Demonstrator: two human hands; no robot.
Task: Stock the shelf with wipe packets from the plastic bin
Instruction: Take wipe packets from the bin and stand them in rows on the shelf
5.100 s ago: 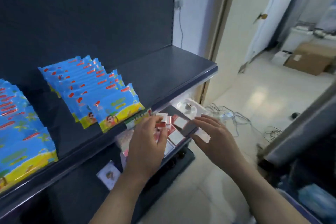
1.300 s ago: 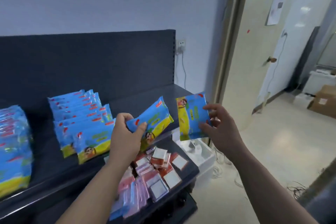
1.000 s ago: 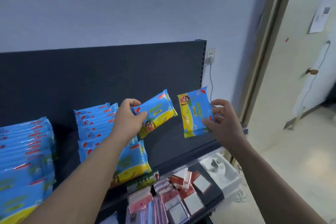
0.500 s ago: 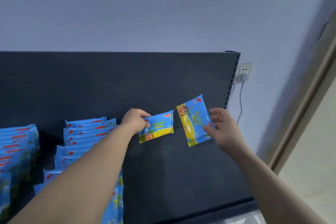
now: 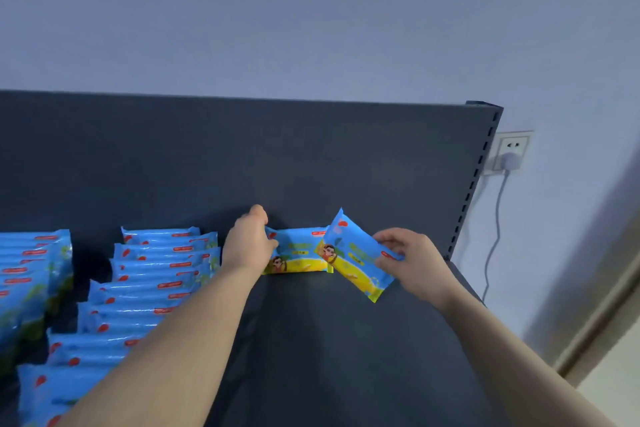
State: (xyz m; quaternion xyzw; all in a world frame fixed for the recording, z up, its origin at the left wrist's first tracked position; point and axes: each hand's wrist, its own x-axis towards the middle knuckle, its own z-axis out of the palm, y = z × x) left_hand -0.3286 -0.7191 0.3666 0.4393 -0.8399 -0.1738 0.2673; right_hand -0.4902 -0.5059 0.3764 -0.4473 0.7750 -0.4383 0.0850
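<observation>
blue left packet [image 5: 298, 251] now stands on the shelf [image 5: 346, 340] against the back panel [image 5: 277, 156], at 3 o'clock of the stocked rows [image 5: 156, 274]; half a second ago it was mid-air. left hand [image 5: 249, 243] grips its 9 o'clock end. right hand [image 5: 412, 260] pinches the right packet [image 5: 356, 258], tilted, overlapping the first's 3 o'clock edge. new row started; second not seated yet.

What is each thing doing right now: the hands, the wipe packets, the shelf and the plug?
left hand grip: holds the left packet's end.
right hand grip: pinches the right packet's end.
left packet: upright at the shelf's back.
right packet: tilted, overlapping the left packet.
stocked packets: standing in rows.
shelf: partly filled.
plug: in the wall socket.
</observation>
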